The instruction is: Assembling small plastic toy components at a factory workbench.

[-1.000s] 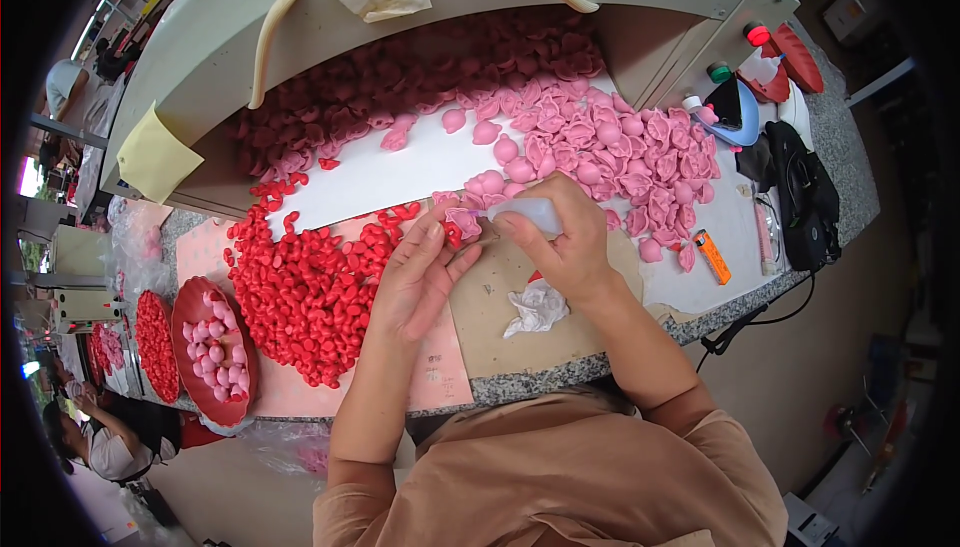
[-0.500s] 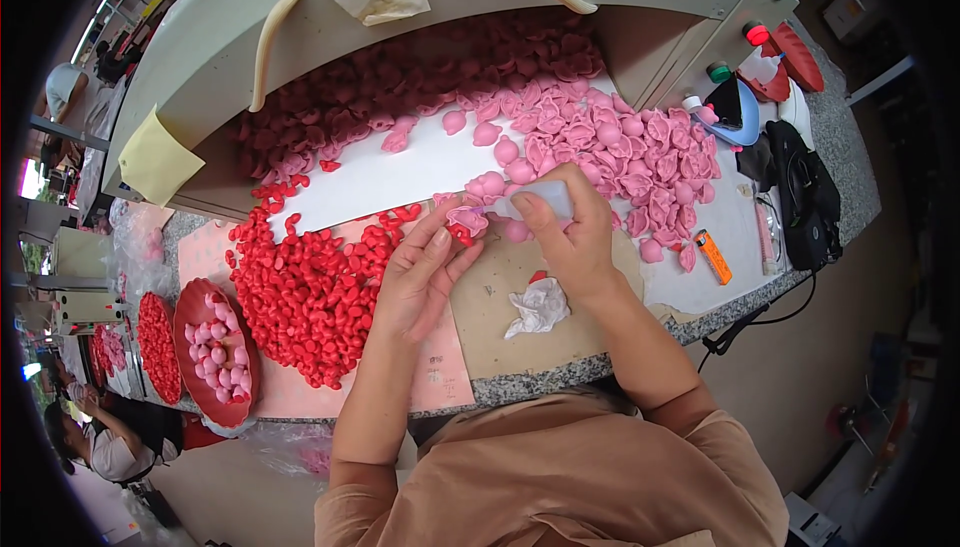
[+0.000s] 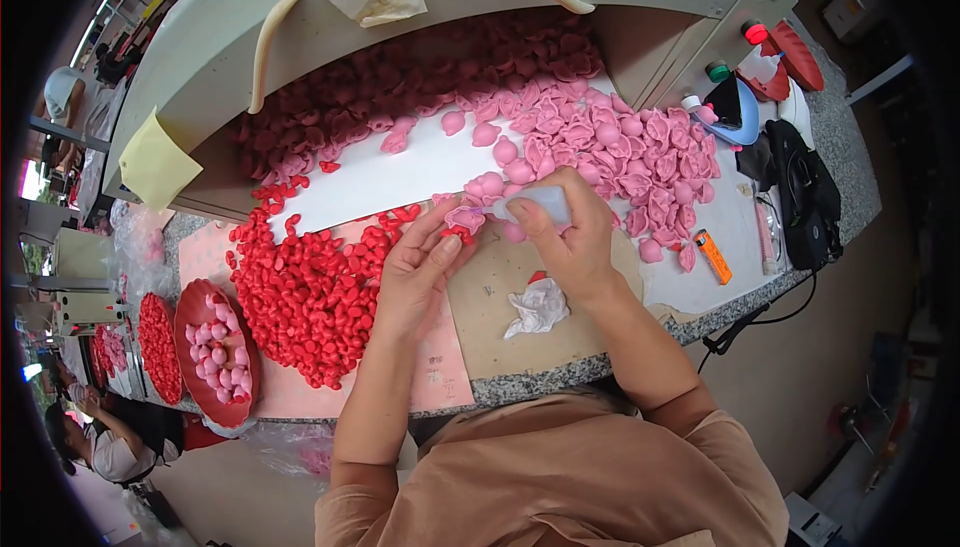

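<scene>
While curled, left hand (image 3: pixel 418 269) around pink piece (image 3: pixel 464 219), right hand (image 3: pixel 581 239) around bottle (image 3: pixel 550 204).

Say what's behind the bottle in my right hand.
Pink pieces show above and below the bottle in view; anything directly behind it or the right hand is covered.

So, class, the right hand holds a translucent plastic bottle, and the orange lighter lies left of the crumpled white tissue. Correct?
No: the head view shows the orange lighter right of the crumpled white tissue; the right hand does hold the translucent plastic bottle.
</scene>
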Demonstrator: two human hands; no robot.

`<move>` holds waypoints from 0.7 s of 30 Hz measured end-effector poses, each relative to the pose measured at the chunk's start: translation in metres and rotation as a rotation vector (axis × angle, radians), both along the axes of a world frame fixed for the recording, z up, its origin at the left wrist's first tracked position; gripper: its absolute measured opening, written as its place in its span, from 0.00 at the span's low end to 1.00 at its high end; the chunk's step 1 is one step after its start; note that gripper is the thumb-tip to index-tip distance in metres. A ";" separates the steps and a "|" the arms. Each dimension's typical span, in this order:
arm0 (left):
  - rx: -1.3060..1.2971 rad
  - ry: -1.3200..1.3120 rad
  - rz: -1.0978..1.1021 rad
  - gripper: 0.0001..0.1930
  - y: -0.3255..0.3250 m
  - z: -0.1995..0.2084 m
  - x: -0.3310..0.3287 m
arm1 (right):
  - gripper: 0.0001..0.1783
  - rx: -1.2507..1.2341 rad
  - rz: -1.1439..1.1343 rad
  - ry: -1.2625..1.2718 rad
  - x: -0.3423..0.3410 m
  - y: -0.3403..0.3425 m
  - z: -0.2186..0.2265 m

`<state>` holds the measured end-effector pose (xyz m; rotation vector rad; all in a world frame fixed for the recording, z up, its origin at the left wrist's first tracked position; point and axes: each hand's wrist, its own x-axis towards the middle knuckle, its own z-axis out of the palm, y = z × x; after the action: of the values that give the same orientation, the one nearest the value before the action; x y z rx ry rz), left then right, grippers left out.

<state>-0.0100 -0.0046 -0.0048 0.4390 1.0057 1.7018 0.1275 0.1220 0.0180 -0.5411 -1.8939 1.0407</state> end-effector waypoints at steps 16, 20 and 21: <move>-0.002 0.095 0.088 0.22 0.002 -0.002 -0.001 | 0.10 0.075 -0.044 -0.019 0.001 0.001 -0.002; 0.001 0.083 0.110 0.22 0.001 -0.002 0.000 | 0.10 0.061 -0.042 -0.015 0.000 0.001 -0.002; 0.001 0.083 0.108 0.22 0.002 -0.002 0.000 | 0.10 0.061 -0.049 -0.016 0.001 0.001 -0.002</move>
<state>-0.0101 -0.0029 -0.0064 0.4664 1.1059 1.7930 0.1285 0.1229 0.0161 -0.5584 -1.9106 0.9463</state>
